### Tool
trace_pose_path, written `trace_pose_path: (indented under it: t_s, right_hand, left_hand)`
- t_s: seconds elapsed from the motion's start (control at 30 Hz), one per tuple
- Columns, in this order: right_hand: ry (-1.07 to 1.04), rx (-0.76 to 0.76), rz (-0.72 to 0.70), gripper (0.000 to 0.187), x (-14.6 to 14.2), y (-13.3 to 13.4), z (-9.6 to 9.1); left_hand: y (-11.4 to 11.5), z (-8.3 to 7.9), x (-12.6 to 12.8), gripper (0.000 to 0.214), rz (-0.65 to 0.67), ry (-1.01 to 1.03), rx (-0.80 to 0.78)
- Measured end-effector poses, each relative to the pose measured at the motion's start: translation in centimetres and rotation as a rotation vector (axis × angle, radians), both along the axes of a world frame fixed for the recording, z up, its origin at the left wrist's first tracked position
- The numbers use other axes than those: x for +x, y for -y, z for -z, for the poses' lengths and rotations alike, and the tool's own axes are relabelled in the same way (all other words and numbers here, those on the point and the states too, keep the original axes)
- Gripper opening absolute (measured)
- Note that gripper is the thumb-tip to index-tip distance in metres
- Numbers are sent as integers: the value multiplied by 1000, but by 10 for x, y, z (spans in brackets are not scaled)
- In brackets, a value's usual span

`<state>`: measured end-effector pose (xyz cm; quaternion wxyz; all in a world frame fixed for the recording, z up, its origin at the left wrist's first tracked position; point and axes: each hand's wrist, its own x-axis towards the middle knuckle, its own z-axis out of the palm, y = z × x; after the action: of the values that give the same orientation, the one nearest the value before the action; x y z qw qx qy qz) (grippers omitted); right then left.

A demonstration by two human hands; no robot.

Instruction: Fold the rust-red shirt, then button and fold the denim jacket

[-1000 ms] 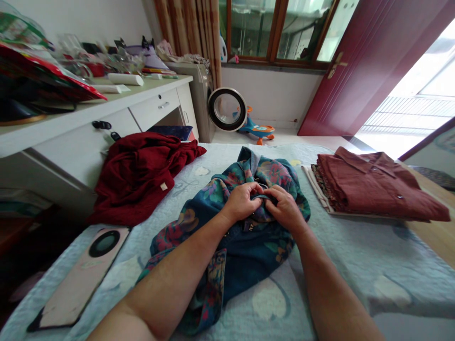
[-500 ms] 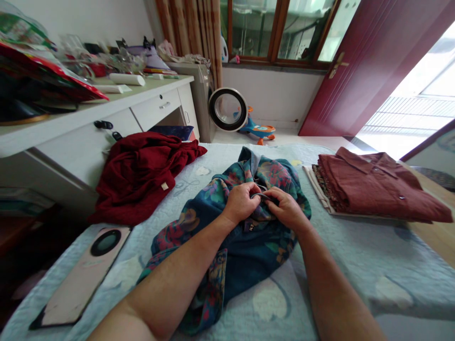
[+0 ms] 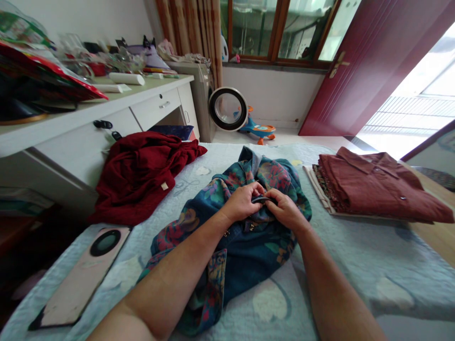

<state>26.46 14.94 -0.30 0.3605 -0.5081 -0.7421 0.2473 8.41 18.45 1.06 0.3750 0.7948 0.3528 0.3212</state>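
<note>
A blue-green garment with a floral print (image 3: 256, 255) lies bunched in front of me, with small metal fasteners showing. Over its upper part, my left hand (image 3: 245, 201) is closed, thumb and fingers pinching one end of a thin dark strip (image 3: 262, 200). The strip's other end is pinched by my right hand (image 3: 284, 208), close beside the left. Whether the strip is part of the garment I cannot tell. Both hands rest against the cloth, and the fingers partly hide what they grip.
A dark red garment (image 3: 142, 175) lies crumpled at left, beside a phone (image 3: 85, 274). Folded clothes, a reddish-brown shirt (image 3: 377, 189) uppermost, are stacked at right. All lie on a light blue quilt (image 3: 341, 255). Beyond stand a cluttered desk (image 3: 117, 109) and a washing machine with its door (image 3: 228, 109) open.
The thin dark strip now lies flatter and shows more plainly between my fingers. My hands have shifted slightly, baring another metal fastener by my left wrist.
</note>
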Motion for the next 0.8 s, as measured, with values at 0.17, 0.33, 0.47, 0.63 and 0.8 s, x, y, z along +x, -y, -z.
trace_pose_path:
  t_s: [0.17,0.33,0.47,0.63,0.8]
  right_hand:
    - [-24,15,65,9,1,-2,5]
    - [-29,84,89,10,2,-4,4]
    - [-44,250,198,10,2,-3,-1]
    - [-99,295,416,15,3,-5,7]
    - [65,235,450,44,0,-10,23]
  left_hand:
    - [-1,1,-1,26,73,17,-5]
    - [-3,4,0,18,83,188,-171]
    - [-3,1,0,19,31,337,-329]
    - [-7,0,-4,31,34,189,-285]
    - [-7,0,-6,23,-38,-154,-26]
